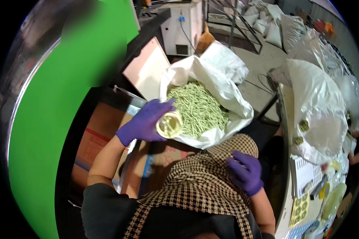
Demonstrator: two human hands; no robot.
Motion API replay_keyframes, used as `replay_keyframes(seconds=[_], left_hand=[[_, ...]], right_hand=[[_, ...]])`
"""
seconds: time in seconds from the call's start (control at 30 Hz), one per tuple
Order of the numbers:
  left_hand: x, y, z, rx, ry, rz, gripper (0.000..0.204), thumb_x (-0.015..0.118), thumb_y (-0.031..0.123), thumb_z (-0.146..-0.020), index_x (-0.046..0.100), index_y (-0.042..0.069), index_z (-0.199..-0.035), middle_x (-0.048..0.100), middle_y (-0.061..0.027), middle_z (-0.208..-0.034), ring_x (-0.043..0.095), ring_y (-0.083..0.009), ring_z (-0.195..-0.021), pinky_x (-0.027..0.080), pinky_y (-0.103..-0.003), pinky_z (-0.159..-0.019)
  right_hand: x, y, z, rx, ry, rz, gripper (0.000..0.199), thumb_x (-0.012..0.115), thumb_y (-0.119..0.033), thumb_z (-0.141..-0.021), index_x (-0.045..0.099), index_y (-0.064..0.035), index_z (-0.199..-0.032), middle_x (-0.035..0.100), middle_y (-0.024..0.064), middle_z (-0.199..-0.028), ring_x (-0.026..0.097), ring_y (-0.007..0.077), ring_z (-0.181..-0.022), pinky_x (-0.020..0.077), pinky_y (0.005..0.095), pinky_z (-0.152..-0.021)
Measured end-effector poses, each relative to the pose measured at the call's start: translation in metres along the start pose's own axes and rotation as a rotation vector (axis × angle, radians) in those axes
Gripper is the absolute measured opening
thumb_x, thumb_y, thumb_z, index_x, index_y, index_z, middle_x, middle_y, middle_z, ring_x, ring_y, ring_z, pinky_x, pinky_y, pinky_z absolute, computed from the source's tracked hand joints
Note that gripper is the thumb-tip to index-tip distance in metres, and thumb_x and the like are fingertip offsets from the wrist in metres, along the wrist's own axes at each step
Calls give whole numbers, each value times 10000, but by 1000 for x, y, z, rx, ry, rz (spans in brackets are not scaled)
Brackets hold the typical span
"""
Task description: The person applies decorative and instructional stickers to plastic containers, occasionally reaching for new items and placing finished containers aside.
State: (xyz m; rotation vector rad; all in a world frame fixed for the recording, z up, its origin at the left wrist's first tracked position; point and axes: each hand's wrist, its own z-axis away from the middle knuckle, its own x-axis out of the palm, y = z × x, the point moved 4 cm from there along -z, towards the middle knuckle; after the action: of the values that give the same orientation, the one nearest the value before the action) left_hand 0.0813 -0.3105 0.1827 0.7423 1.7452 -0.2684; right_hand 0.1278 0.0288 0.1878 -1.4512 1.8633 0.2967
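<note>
In my left hand (145, 121), in a purple glove, is a pale yellow round cup (178, 126). Its mouth faces up toward me, and what lies inside is hard to make out. Just beyond it, a wide white sack (235, 97) stands with its top spread, filled with thin, pale green stick-like pellets (199, 109). The cup is at the sack's near left rim, overlapping the pellets in view. My right hand (246, 172), also gloved in purple, hovers by the checked apron (203, 179) over my lap, fingers apart and loosely bent, holding nothing.
Cardboard boxes (93, 137) and a metal edge lie left below my arm. A large green panel (44, 131) fills the left side. On the right, a table (285, 199) carries a plastic bag (317, 103), papers and a sticker sheet (299, 209). White sacks (273, 34) are piled behind.
</note>
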Motion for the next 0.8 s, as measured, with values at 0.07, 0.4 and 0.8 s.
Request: replay_keyframes(seconds=[0.07, 0.4, 0.8], left_hand=[[33, 26, -24, 134, 12, 273, 1210, 925, 360, -681, 218, 18, -1602, 581, -158, -1416, 545, -399, -1271, 405, -474, -1102], [131, 104, -107, 608, 25, 324, 975, 929, 420, -603, 553, 128, -1453, 694, -68, -1262, 675, -296, -1088, 547, -423, -945], [140, 15, -151, 352, 50, 138, 1239, 927, 399, -615, 269, 26, -1597, 650, -87, -1347, 604, -345, -1196, 422, -454, -1083]], right_hand=[[26, -9, -10, -13, -16, 32, 486, 848, -164, -760, 693, -131, -1219, 681, 136, -1211, 712, 288, -821, 573, 381, -679], [100, 52, 74, 390, -427, 264, 203, 705, -217, -812, 682, -146, -1001, 653, 54, -922, 685, 251, -651, 507, 403, -535], [-23, 74, 69, 279, -187, -29, 569, 767, -325, -866, 562, -122, -1357, 479, 204, -1425, 699, 368, -851, 574, 454, -755]])
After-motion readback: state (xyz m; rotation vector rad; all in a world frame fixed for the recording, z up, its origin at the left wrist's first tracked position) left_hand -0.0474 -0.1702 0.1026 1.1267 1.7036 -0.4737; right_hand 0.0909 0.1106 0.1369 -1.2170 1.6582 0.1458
